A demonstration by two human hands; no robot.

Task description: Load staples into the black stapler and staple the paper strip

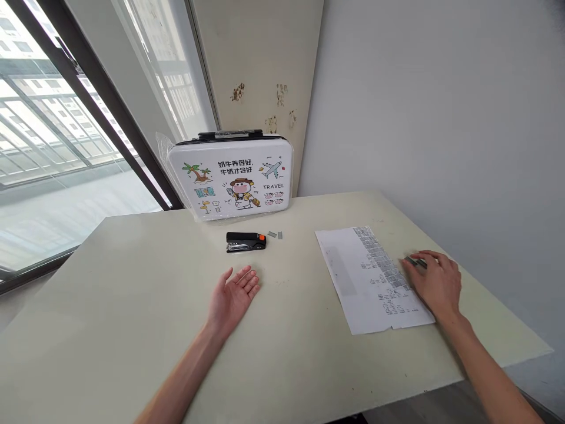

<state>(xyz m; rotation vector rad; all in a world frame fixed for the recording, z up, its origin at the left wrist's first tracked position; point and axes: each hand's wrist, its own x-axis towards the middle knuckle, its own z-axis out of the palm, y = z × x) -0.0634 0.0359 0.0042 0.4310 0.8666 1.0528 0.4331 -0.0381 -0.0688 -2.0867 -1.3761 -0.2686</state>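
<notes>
My left hand rests palm up on the table, fingers stretched out and nothing in it. Just beyond its fingertips lies a black stapler with an orange button at its right end. Two small grey staple strips lie beside the stapler. At the right, my right hand is low over the table with thumb and fingers closed around grey staple strips, partly hidden by the fingers. Left of that hand, a printed sheet of paper lies flat, its right edge close to the wrist.
A white carry case with cartoon prints, in clear plastic wrap, stands at the back of the pale table. A grey wall runs along the right side. A sliding window is at the left.
</notes>
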